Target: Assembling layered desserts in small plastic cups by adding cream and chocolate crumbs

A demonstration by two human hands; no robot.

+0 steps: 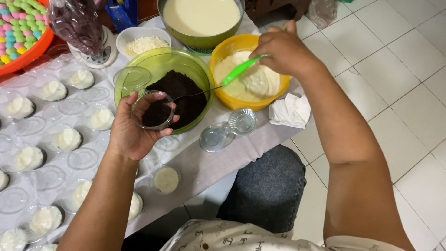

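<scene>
My left hand (pixel 131 131) holds a small clear plastic cup (pixel 154 110) with dark crumbs in it, tilted over a translucent green bowl (pixel 139 74) of dark crumbs (pixel 186 90). My right hand (pixel 283 51) grips a green-handled spoon (pixel 234 74) whose metal end reaches into the crumb bowl. The right hand hovers over a yellow bowl (pixel 223 58) of pale cream.
Many small clear cups with white cream (pixel 67 138) and loose lids cover the white cloth at left. Behind stand a large green bowl of cream (pixel 200 18), a white bowl of grated cheese (pixel 141 44), a scale (pixel 100 53) and an orange tray (pixel 23 56). A crumpled tissue (pixel 290 110) lies right.
</scene>
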